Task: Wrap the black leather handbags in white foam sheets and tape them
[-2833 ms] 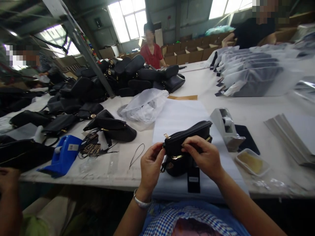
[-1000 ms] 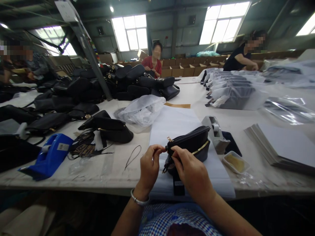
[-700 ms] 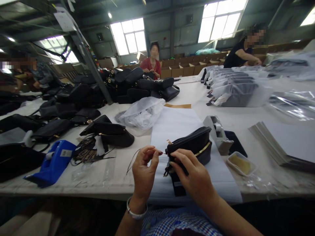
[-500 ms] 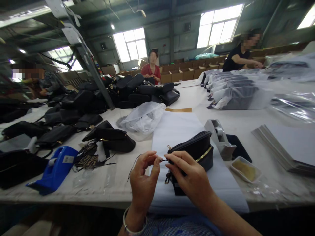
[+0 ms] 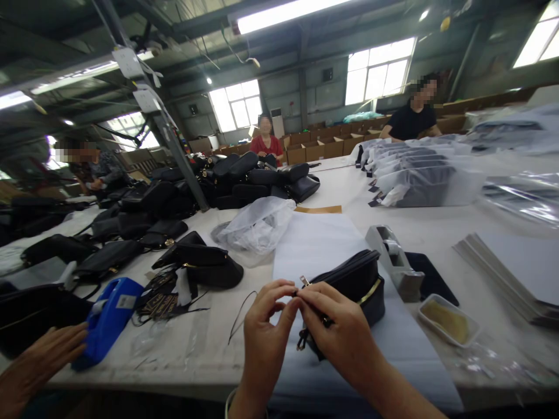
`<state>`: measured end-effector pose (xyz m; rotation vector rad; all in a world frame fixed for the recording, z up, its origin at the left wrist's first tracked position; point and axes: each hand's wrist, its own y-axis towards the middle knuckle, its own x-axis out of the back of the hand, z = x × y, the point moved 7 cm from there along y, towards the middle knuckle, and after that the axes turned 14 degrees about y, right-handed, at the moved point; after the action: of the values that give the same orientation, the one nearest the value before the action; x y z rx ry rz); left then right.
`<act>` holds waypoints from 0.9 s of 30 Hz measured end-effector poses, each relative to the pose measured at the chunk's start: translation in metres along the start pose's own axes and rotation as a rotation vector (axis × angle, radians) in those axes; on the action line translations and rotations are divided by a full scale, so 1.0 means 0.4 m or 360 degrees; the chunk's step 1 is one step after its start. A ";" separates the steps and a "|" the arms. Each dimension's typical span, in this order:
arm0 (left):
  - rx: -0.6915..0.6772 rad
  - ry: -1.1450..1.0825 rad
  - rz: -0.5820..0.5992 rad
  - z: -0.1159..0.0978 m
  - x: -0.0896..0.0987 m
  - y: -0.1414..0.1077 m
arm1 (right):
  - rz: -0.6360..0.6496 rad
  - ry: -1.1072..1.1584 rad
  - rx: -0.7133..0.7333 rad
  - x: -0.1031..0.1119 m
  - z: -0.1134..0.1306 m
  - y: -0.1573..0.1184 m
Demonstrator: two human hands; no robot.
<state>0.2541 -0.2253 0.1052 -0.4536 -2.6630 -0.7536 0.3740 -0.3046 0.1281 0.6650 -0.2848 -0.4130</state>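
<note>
My left hand and my right hand meet fingertip to fingertip, both closed in a pinch. Between them they hold a thin black cord, whose loop sticks out to the left behind my left hand. The part in my fingertips is small and mostly hidden. Just behind my right hand a black bag with gold zips lies on white sheets. Its zip pull shows beside my fingers, and a small black tie hangs below.
Another person's hand is at a blue tape dispenser on the left. A black bag and dark tags lie nearby. On the right are a grey tape dispenser, a small tray and stacked boards. Bagged goods stand behind.
My hands have drawn together, fingertips now touching around the cord. Another person's hand has come in at the left by the blue tape dispenser. The view has tilted up slightly.
</note>
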 end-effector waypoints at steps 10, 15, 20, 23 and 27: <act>-0.0107 0.0234 -0.0153 -0.030 0.013 -0.006 | -0.0056 -0.0057 0.0027 0.017 0.001 -0.003; -0.0026 0.0104 -0.0057 -0.009 0.001 -0.016 | -0.0072 -0.0053 0.0010 0.024 -0.002 -0.003; -0.0003 0.0061 -0.0066 -0.010 0.001 -0.018 | -0.0056 -0.0036 -0.0013 0.030 -0.003 -0.004; -0.0101 0.0208 -0.0067 -0.031 0.002 -0.018 | -0.0081 -0.0024 0.0019 0.033 -0.001 -0.005; -0.0197 0.0355 -0.0116 -0.045 0.008 -0.019 | -0.0124 -0.0013 0.0024 0.032 -0.001 -0.007</act>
<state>0.2526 -0.2406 0.1175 -0.2859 -2.4457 -0.9367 0.3844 -0.3122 0.1275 0.6908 -0.2707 -0.4887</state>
